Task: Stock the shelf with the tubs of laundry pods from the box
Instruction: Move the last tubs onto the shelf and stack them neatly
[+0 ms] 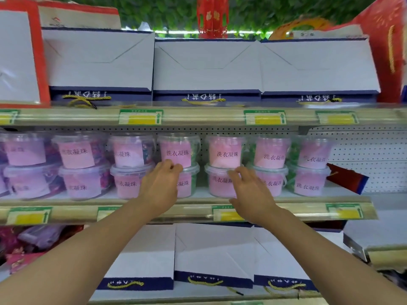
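Clear tubs of laundry pods with pink labels stand two high along the middle shelf [308, 200]. My left hand [159, 187] reaches in front of one stack, its curled fingertips at the seam between the upper tub [178, 151] and the lower tub [187, 183]. My right hand [248, 190] hovers with relaxed fingers in front of the neighbouring lower tub [218, 181], beneath another upper tub [225, 151]. Neither hand plainly holds anything. The box is not in view.
White and navy gift bags [204, 67] fill the upper shelf, and similar bags [211, 256] lie on the lower one. A red and blue box [348, 179] leans at the right end of the tub row. Green price tags [141, 117] line the shelf edges.
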Action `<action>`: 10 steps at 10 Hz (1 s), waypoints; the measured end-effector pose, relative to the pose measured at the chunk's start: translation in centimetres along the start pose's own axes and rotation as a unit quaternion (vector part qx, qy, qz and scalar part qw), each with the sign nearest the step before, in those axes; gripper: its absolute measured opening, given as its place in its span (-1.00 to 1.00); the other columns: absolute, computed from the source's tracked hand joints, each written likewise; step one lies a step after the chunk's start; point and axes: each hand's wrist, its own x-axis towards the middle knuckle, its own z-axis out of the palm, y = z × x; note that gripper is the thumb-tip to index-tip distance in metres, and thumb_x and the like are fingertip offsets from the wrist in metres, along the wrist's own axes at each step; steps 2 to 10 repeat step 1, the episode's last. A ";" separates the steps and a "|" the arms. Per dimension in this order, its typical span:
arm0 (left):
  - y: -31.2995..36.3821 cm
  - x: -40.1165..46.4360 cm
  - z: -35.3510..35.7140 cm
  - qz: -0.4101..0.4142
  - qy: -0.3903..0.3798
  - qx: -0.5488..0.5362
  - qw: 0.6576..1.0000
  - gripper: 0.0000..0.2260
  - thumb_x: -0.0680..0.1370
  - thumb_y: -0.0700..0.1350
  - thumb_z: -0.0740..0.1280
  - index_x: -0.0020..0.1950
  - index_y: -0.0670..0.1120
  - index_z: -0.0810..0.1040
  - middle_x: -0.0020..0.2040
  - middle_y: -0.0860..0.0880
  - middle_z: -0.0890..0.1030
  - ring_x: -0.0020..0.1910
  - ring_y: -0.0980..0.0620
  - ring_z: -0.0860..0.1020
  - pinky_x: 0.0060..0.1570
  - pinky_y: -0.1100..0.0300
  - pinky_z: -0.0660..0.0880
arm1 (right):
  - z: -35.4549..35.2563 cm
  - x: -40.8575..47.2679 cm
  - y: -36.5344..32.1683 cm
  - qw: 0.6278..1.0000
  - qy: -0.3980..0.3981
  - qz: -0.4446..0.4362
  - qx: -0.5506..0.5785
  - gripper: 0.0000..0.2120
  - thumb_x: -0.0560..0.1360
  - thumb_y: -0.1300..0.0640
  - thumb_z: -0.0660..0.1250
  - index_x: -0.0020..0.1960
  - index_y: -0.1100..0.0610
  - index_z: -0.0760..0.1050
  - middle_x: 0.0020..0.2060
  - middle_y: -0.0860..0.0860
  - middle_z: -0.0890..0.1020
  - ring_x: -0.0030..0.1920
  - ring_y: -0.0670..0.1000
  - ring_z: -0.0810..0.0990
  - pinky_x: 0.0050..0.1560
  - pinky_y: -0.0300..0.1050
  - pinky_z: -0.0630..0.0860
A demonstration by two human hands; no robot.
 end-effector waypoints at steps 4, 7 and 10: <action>-0.3 -2.2 -0.6 0.001 -0.087 -0.016 0.996 -0.34 0.49 -0.06 0.34 0.50 0.00 0.09 0.43 -0.06 0.23 0.40 -0.10 0.24 0.35 -0.01 0.22 | -0.9 -2.8 -1.0 0.994 -0.101 -0.021 -0.017 -0.26 0.49 -0.03 0.30 0.52 0.05 -0.03 0.49 0.06 0.04 0.48 0.13 -0.02 0.43 0.02 0.07; -0.3 -2.2 -0.6 0.001 -0.087 -0.016 0.996 -0.34 0.49 -0.06 0.34 0.50 0.00 0.09 0.43 -0.06 0.23 0.40 -0.10 0.24 0.35 -0.01 0.22 | -0.9 -2.8 -1.0 0.994 -0.101 -0.021 -0.017 -0.26 0.49 -0.03 0.30 0.52 0.05 -0.03 0.49 0.06 0.04 0.48 0.13 -0.02 0.43 0.02 0.07; -0.3 -2.2 -0.6 0.001 -0.087 -0.016 0.996 -0.34 0.49 -0.06 0.34 0.50 0.00 0.09 0.43 -0.06 0.23 0.40 -0.10 0.24 0.35 -0.01 0.22 | -0.9 -2.8 -1.0 0.994 -0.101 -0.021 -0.017 -0.26 0.49 -0.03 0.30 0.52 0.05 -0.03 0.49 0.06 0.04 0.48 0.13 -0.02 0.43 0.02 0.07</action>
